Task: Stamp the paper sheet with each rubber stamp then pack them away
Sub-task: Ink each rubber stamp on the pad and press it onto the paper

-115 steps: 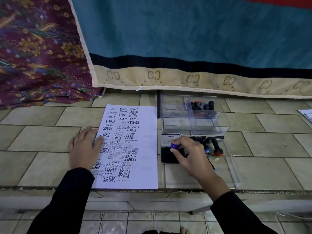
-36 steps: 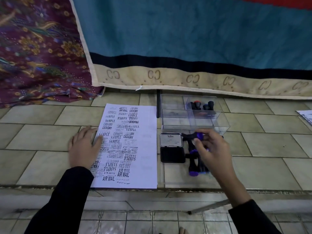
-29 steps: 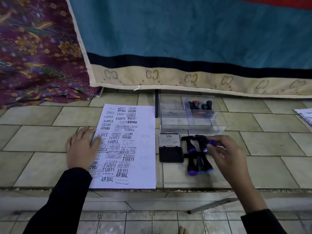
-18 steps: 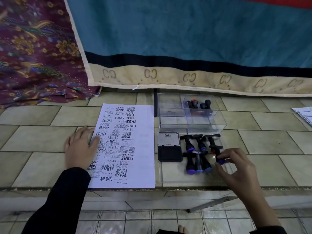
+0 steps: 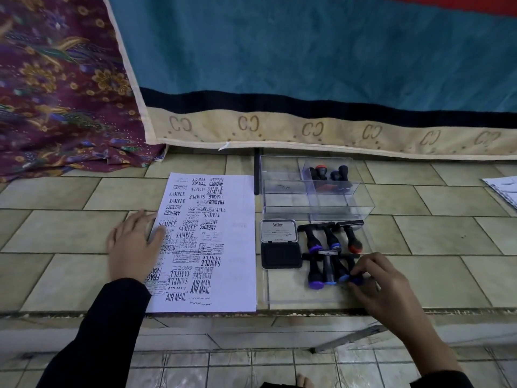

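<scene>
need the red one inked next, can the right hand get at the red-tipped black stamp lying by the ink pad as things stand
Probably yes. The red-tipped black rubber stamp lies uncovered at the right end of the far row, just beyond the right hand, whose fingers rest on a blue-tipped stamp. Nothing lies across it.

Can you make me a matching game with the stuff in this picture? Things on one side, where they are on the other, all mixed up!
Things:
1. left hand
2. right hand
3. ink pad
4. red-tipped stamp

Places:
A. lying open between the paper sheet and the stamps
B. resting flat on the left edge of the paper sheet
C. lying at the right end of the far row of loose stamps
D. fingertips on the blue-tipped stamp at the right end of the near row

Pairs: 1-B, 2-D, 3-A, 4-C
</scene>
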Available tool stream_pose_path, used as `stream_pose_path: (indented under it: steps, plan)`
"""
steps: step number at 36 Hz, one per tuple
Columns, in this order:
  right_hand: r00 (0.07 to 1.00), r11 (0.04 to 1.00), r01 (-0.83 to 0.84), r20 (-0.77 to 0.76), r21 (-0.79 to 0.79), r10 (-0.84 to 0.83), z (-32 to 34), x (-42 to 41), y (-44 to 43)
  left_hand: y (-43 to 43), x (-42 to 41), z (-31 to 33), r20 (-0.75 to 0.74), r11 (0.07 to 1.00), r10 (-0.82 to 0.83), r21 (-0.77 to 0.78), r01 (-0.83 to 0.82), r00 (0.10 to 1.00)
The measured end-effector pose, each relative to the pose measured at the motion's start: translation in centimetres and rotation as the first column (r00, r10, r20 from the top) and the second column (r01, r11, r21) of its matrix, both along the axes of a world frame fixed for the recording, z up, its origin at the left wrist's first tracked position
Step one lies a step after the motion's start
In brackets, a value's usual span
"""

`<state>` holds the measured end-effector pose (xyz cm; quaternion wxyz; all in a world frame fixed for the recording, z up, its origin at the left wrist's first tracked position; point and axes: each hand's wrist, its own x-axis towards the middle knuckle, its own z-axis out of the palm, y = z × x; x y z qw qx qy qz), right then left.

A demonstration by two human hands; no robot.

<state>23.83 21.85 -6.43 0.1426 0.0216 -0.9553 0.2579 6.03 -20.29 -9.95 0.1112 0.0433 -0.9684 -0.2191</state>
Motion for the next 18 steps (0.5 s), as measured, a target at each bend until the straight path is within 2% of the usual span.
stream_pose_path:
  steps: [8, 15, 18]
  plan:
    - [1.0, 0.999, 0.006, 0.011, 0.044, -0.006, 0.8, -0.3, -0.1, 0.0, 0.0, 0.0, 0.002, 1.0, -0.007, -0.002, 0.007, 1.0]
    - [0.996, 0.996, -0.006, -0.087, -0.09, -0.002, 1.8, -1.2, 0.4, -0.1, 0.0, 0.0, 0.02, 1.0, -0.009, -0.01, 0.009, 1.0]
    - [0.992, 0.994, 0.039, -0.119, -0.106, -0.051, 3.3, -3.4, 0.1, 0.0, 0.0, 0.0, 0.02, 1.0, -0.011, -0.015, 0.012, 1.0]
